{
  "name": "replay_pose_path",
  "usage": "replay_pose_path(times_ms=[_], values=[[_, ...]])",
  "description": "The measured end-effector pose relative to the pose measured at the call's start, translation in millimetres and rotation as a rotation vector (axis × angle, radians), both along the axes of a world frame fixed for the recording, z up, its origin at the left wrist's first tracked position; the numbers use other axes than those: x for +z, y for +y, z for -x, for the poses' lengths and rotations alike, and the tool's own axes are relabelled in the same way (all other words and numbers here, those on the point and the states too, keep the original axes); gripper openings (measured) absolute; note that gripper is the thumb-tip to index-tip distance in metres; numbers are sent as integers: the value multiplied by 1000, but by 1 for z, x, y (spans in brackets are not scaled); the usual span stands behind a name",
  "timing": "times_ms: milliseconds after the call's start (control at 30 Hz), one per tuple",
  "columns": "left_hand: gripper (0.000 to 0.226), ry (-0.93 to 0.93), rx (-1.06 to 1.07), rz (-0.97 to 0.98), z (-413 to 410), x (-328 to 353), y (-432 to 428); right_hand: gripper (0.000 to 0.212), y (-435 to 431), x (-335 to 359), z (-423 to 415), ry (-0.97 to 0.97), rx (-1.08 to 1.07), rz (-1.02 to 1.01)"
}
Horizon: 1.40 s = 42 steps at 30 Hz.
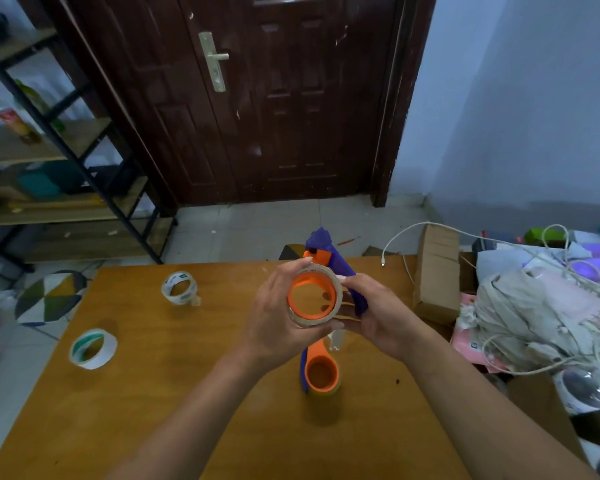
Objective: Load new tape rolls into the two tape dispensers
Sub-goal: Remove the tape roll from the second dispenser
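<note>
A tape roll [314, 299] sits on the orange hub of a purple tape dispenser [333, 268], held above the wooden desk [153, 393]. Left hand [274, 317] fingers clasp the light, stiff roll's rim; right hand [378, 313] grips the dispenser. Two spare rolls [92, 348] wait near a dark door [274, 98].

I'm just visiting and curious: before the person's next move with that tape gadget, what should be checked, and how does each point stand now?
1. Tape roll sits around the orange hub of the held dispenser: ok, though whether fully seated, cannot tell.
2. Both hands grip it: left hand on the roll, right hand on the dispenser: ok.
3. Tape end fed through to the cutter: cannot tell.
4. Second dispenser on the table loaded: not ok, its hub is bare.
5. Spare rolls within reach: white roll and clear roll: ok.
</note>
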<state>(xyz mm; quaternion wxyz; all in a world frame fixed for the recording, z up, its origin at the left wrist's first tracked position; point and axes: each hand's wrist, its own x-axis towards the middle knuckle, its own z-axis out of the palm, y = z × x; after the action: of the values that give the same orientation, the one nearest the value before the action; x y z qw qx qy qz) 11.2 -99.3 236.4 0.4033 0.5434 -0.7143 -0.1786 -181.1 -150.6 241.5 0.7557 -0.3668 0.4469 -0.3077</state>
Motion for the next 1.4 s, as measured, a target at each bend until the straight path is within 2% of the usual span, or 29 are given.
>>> replay_pose_path(times_ms=[100, 167, 267, 400, 500, 633, 700, 800, 967, 1133, 1233, 1400], values=[[91, 202, 47, -105, 6, -4, 6, 44, 1, -2, 0, 42, -26, -3], [81, 378, 77, -183, 10, -9, 11, 44, 2, -7, 0, 77, -46, -22], [74, 473, 104, -220, 13, -15, 13, 40, 2, -20, 3, 108, -106, -89], [77, 481, 97, -206, 14, -19, 11, 34, -1, -44, 13, 104, -166, -146], [87, 447, 108, -209, 14, -25, 9, 37, -5, -66, 23, 137, -179, -149], [111, 331, 163, -307, 16, -49, 8, 41, -5, -97, 33, 190, -196, -185], [117, 260, 198, -367, 20, -66, 7, 45, -4, -115, 36, 216, -204, -211], [122, 253, 216, -449, 31, -91, 7, 45, -1, -139, 41, 244, -227, -249], [120, 274, 234, -550, 47, -133, 9, 40, 3, -171, 52, 348, -191, -285], [116, 274, 273, -587, 55, -156, 17, 22, 0, -193, 57, 405, -155, -284], [115, 272, 298, -589, 55, -159, 24, 27, -5, -201, 61, 414, -165, -276], [106, 257, 362, -579, 50, -161, 33, 28, -2, -211, 65, 540, -102, -217]])
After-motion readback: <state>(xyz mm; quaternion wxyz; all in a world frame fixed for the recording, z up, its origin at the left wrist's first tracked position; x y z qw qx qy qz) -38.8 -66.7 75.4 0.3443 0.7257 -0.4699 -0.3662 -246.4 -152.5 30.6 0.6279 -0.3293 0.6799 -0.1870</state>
